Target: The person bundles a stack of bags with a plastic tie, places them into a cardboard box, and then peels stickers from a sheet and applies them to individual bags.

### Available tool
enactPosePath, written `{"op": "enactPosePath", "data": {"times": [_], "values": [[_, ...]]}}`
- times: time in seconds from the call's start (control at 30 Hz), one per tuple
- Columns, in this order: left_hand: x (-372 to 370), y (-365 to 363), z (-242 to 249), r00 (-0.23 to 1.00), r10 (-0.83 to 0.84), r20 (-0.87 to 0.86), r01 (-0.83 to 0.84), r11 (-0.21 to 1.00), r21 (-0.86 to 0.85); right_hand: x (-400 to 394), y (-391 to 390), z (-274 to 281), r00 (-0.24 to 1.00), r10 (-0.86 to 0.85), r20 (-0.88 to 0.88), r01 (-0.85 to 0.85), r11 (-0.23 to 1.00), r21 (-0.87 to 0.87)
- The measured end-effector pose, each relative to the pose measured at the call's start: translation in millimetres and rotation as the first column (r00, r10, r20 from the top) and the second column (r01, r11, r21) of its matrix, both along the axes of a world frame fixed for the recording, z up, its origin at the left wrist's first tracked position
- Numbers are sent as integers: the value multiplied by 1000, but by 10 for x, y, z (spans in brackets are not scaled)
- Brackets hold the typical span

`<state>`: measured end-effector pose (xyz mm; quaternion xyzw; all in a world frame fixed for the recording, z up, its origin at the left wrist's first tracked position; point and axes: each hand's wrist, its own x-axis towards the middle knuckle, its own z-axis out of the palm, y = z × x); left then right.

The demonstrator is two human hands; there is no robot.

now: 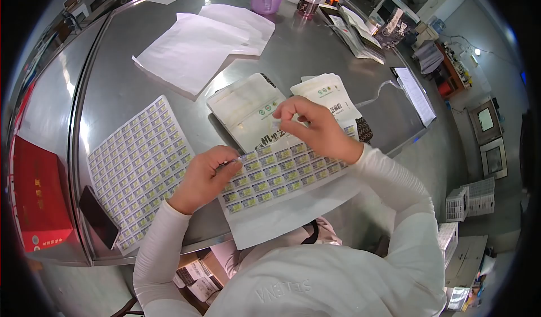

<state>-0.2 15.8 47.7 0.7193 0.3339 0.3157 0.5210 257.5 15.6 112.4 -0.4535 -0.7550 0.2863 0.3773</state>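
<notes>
Though itself illegible, one label sheet (274, 181) by a “芝麻粉” pouch (331, 93).

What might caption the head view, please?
Left hand pinching a white sheet of yellow-green labels, right hand over white printed pouches.

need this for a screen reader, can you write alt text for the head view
A person's left hand pinches the edge of a sheet of small printed labels, while the right hand hovers, fingertips close together, over pale printed pouches. A second label sheet lies to the left on a metal table, with white paper beyond.
</notes>
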Motion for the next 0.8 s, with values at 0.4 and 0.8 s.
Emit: {"op": "enactPosePath", "data": {"times": [0.4, 0.8], "values": [[18, -27, 15, 986, -49, -157, 89, 961, 263, -291, 640, -194, 863, 303, 405, -111, 895, -432], [38, -44, 26, 987, -30, -159, 63, 976, 211, -363, 707, -261, 803, 319, 504, -135, 920, -368]]}}
